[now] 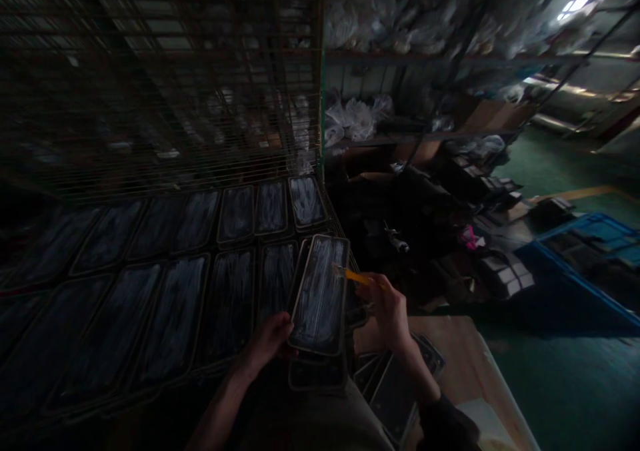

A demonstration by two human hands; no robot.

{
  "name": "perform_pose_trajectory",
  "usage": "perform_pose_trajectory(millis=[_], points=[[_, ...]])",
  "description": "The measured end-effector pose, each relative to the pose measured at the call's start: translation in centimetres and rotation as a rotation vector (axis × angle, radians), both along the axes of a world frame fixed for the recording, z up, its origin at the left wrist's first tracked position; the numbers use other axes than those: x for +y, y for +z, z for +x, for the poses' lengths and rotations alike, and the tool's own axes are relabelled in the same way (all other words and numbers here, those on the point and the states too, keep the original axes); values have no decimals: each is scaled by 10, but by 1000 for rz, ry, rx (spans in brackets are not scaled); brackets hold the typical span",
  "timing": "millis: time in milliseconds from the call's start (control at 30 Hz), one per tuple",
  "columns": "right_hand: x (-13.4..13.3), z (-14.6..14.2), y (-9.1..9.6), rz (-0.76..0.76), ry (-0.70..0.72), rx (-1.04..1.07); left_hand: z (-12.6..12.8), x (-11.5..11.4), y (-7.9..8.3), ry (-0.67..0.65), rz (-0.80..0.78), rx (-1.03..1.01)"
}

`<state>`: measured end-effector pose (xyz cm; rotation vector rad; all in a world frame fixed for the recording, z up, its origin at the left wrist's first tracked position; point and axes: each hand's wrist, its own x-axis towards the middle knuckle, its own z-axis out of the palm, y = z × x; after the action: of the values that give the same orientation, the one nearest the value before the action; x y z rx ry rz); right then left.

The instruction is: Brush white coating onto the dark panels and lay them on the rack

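A dark rectangular panel [320,304] with rounded corners and whitish streaks over its face is tilted up in front of me. My left hand [276,334] grips its lower left edge. In my right hand [387,304] is a yellow-handled brush [357,277], its bristles on the panel's upper right face. Another dark panel [317,374] lies partly hidden below the held one. Rows of similar streaked panels [175,318] lie to the left on a wire rack. Several plain dark panels [395,391] rest under my right forearm.
A wire mesh wall [225,124] rises behind the rows. Shelves with clear plastic bags [357,118] stand at the back. On the right are a wooden board [460,351], a blue crate [565,291] and stacked dark blocks with pale faces [507,274] above a green floor.
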<state>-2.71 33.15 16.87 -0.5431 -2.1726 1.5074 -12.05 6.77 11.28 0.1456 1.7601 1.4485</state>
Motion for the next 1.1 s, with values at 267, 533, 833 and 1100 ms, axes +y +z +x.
perform_pose_trajectory(millis=[267, 533, 833, 1100], points=[[10, -67, -30, 393, 101, 69, 5, -1, 3, 176, 8, -89], [21, -42, -26, 332, -247, 67, -2, -6, 28, 104, 313, -74], [24, 4, -45, 435, -362, -70, -24, -75, 55, 339, 187, 133], [14, 12, -37, 440, -427, -142, -10, -151, 11, 662, -40, 95]])
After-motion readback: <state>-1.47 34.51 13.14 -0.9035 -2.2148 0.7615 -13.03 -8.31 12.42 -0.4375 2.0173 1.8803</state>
